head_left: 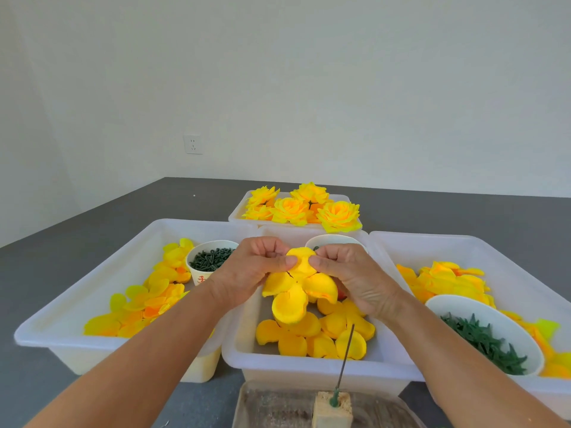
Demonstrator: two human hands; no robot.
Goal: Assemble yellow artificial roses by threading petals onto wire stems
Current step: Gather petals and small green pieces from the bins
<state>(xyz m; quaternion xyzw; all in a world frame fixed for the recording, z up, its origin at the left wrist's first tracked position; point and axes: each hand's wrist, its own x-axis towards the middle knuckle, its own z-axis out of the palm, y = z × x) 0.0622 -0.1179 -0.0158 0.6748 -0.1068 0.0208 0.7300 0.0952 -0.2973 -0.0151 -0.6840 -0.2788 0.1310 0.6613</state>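
A yellow petal piece (298, 285) with several cupped lobes hangs above the middle white tray (309, 366). My left hand (250, 270) pinches its top lobe from the left, and my right hand (352, 273) pinches it from the right, thumbs nearly meeting. Loose yellow petals (315, 335) lie in the tray below. A thin wire stem (345, 356) stands upright in a small block (332, 409) at the near edge, bare of petals.
The left tray (61, 329) holds yellow-orange petals and a paper cup (211, 261) of dark green parts. On the right, a tray (500, 254) has petals and a white bowl (485, 332) of green leaves. Finished yellow roses (302, 206) fill a far tray.
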